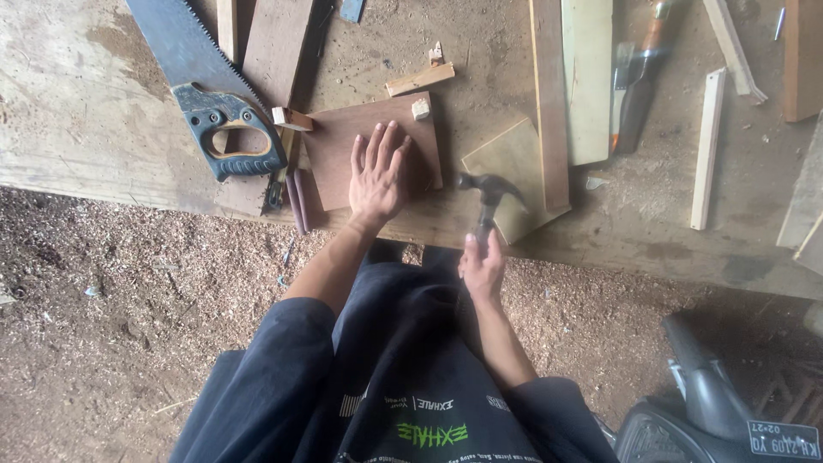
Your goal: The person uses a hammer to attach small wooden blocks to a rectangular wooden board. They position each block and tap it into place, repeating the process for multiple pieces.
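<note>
2 hands, left hand (379, 176) flat on brown board (339, 159), right hand (483, 270) gripping hammer (489, 195)

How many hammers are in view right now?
1: the hammer is in the right hand, raised beside the brown board under the left hand.

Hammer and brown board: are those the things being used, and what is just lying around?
In use:
- hammer, gripped in the right hand
- brown board, pressed flat by the left hand

Lying about:
- handsaw
- small wood block
- white wooden strip
- pale square offcut
</note>
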